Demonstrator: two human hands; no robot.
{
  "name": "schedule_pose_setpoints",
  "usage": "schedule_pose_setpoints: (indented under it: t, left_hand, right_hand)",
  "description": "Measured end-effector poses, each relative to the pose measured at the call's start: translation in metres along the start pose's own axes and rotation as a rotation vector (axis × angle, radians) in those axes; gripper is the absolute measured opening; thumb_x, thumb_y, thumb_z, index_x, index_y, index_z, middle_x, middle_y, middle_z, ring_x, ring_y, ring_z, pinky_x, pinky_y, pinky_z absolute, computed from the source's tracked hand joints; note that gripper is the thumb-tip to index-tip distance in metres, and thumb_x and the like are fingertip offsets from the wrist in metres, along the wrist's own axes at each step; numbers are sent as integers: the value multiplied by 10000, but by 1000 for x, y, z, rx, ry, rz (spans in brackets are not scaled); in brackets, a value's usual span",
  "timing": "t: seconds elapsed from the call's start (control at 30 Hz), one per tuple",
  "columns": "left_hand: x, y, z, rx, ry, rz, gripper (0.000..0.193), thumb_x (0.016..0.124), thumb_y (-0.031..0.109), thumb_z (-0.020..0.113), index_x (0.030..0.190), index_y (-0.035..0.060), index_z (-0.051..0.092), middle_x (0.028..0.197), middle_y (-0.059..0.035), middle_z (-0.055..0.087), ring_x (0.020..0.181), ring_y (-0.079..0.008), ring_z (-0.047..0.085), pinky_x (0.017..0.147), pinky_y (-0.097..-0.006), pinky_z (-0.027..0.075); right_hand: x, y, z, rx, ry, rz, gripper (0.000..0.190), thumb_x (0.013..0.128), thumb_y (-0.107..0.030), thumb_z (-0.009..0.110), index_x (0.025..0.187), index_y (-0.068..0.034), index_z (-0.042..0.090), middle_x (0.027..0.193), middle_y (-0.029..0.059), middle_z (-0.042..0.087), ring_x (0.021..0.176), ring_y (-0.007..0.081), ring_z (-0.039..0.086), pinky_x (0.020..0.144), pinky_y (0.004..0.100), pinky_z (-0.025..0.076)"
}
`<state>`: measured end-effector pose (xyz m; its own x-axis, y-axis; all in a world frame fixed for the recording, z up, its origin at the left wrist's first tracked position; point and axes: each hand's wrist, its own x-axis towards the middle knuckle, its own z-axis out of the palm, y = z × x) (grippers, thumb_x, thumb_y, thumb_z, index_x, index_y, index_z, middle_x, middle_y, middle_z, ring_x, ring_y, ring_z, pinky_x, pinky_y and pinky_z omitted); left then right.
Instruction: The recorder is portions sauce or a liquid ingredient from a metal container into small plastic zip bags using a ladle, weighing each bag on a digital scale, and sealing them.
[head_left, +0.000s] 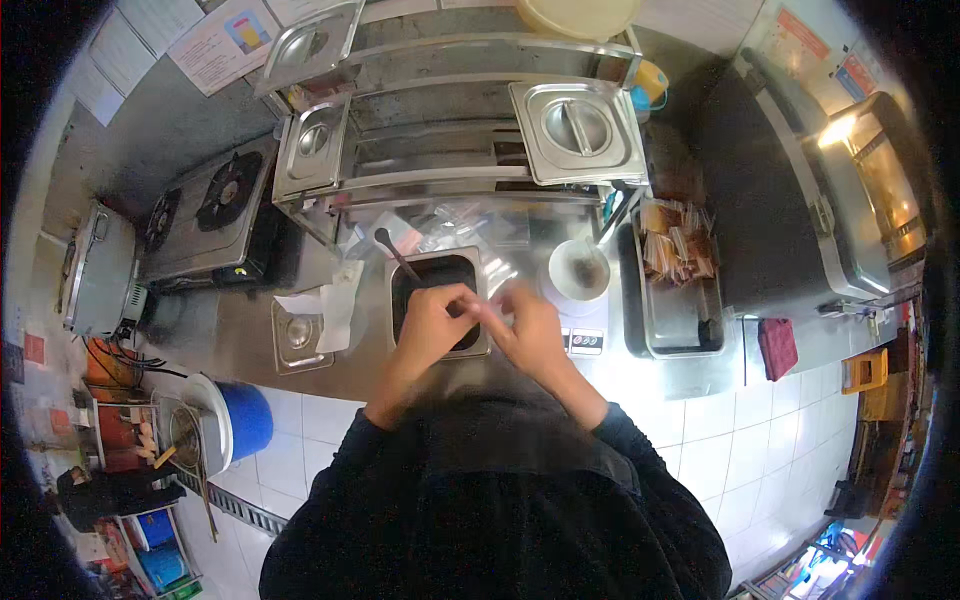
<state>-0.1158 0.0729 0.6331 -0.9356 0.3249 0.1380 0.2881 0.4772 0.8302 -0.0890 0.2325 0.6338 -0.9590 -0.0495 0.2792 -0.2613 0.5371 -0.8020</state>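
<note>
My left hand (433, 321) is above a deep steel food pan (395, 300) with dark contents, and a dark-handled utensil (396, 255) leans in it. My right hand (529, 334) is at the pan's right edge. The fingertips of both hands meet over that edge, thumbs and forefingers pinched close together. Blur hides whether anything thin is between them. Clear plastic bags (450, 225) lie in a loose heap behind the pan. On a kitchen scale (583, 341) to the right stands a white bowl (579, 270) with some dark stuff inside.
A steel tray (686, 322) at right contains several small filled clear packets (675, 244). White paper (339, 307) partly covers a steel lid (298, 337) at left. Behind the counter rises a steel rack (450, 184) with lidded pans (577, 135). A gas stove (214, 206) stands far left.
</note>
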Motion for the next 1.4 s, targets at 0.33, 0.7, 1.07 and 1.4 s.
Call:
schedule_pose_setpoints:
  t: [0.33, 0.7, 1.07, 1.4]
  left_hand:
    - [-11, 2, 0, -383, -264, -42, 114, 849, 89, 573, 819, -16, 541, 735, -13, 585, 692, -53, 518, 612, -243, 434]
    - [-13, -3, 13, 29, -43, 261, 180, 825, 149, 524, 744, -6, 479, 700, -211, 536, 674, -404, 523, 571, -417, 418]
    - [-16, -2, -3, 90, 103, 67, 150, 802, 112, 531, 734, -11, 479, 705, -202, 551, 678, -401, 554, 559, -414, 430]
    - [-24, 3, -2, -268, 191, -50, 281, 643, 5, 664, 823, 39, 451, 674, -76, 500, 579, -194, 551, 548, -319, 446]
  right_hand:
    - [3, 12, -29, 507, -472, 207, 219, 905, -171, 506, 778, 3, 547, 612, 65, 506, 564, 98, 464, 527, 281, 384]
    - [-4, 6, -8, 268, -233, 27, 132, 789, -107, 570, 732, 12, 557, 609, 142, 525, 499, 173, 479, 491, 290, 386]
    - [-22, 14, 11, 313, -217, -6, 112, 766, -35, 527, 673, 28, 537, 564, 63, 486, 506, 89, 448, 474, 238, 353]
    - [-9, -4, 2, 162, -223, -120, 101, 723, -107, 586, 696, -13, 559, 659, 145, 560, 546, 308, 566, 508, 357, 439]
